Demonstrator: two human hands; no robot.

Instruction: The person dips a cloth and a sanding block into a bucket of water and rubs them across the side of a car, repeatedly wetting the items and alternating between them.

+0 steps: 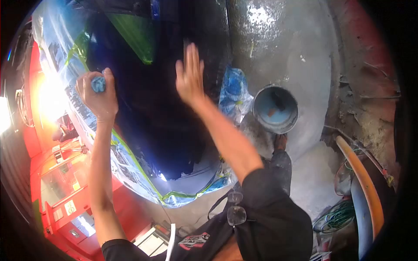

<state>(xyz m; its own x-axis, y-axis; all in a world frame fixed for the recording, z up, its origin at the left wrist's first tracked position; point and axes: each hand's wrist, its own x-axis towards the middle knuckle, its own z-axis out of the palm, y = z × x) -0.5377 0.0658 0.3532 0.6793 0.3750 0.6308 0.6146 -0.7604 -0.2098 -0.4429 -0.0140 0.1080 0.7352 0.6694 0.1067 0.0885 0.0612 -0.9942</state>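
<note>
Crumpled blue cloth is clenched in the left hand at the dark panel's masked edge; likely light, soft, slick if wet, best bunched in the palm. Right hand is held flat over the panel, fingers extended, nothing visibly gripped. Rightward of it, reach is hemmed in by loose plastic sheeting and a bucket.

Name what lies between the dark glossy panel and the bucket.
In the head view, crumpled blue plastic sheeting lies between the dark panel and the bucket.
</note>
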